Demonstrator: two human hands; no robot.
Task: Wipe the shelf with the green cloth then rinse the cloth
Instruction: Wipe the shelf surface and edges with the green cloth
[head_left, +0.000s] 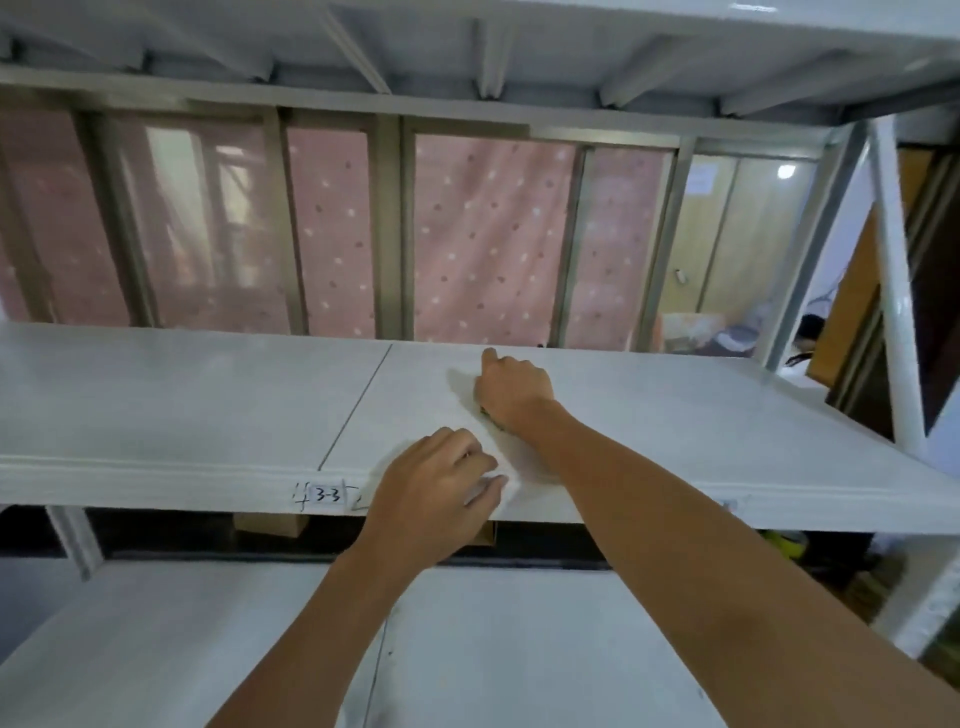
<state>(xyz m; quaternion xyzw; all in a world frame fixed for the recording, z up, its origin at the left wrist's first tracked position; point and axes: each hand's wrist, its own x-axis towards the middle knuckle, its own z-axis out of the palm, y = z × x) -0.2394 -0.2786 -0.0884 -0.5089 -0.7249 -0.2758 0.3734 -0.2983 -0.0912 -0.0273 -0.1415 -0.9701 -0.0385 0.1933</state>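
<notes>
My right hand (511, 387) is curled into a fist, pressed down on the shelf (182, 395). It hides nearly all of the cloth (491, 413); I see only a dark sliver at the heel of the palm, probably the green one. Nearer me, my left hand (436, 488) grips the shelf's front edge, fingers (480, 460) bent over it, just beside a paper label (327, 496).
</notes>
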